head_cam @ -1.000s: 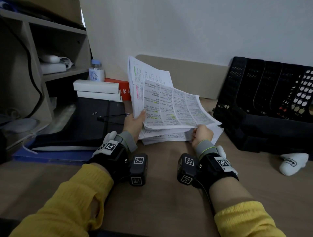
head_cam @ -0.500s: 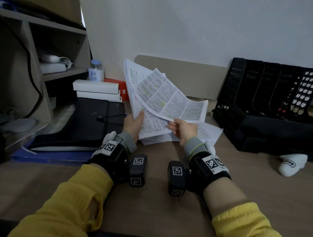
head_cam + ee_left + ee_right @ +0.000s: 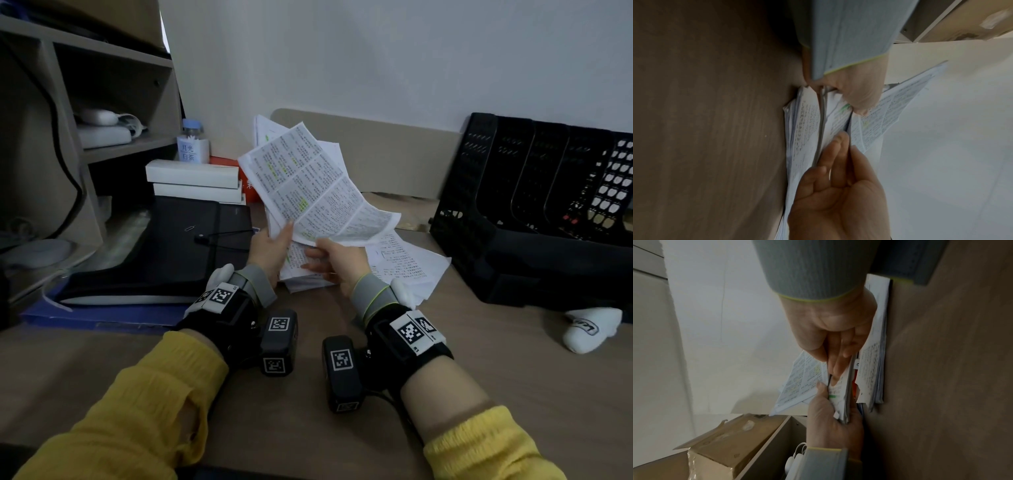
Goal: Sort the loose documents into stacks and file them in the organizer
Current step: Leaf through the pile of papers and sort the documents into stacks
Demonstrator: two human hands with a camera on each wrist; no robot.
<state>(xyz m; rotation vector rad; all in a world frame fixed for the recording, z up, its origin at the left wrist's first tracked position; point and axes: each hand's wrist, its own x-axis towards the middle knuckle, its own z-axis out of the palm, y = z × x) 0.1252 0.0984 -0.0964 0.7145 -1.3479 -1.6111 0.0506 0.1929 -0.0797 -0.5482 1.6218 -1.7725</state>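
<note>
My left hand (image 3: 278, 245) grips a sheaf of papers (image 3: 294, 253) near its lower left edge and holds it tilted up off the desk. My right hand (image 3: 320, 255) pinches the bottom edge of a creased printed sheet (image 3: 315, 192) with green highlights, which lies against the front of that sheaf. In the left wrist view, the left thumb (image 3: 860, 104) presses on the sheaf and the right hand's fingers (image 3: 840, 146) pinch the sheet. More loose papers (image 3: 407, 270) lie flat on the desk under and to the right of my hands. The black slotted organizer (image 3: 513, 219) stands at the right.
A black folder (image 3: 154, 246) lies on a blue one at the left, with two white boxes (image 3: 191, 178) and a small bottle (image 3: 192, 145) behind it. A shelf unit (image 3: 102, 85) fills the far left. A white sock-like item (image 3: 591, 327) lies before the organizer.
My right hand has moved left and up with the printed sheet, swinging it from lying over the desk pile to standing against the sheaf in my left hand.
</note>
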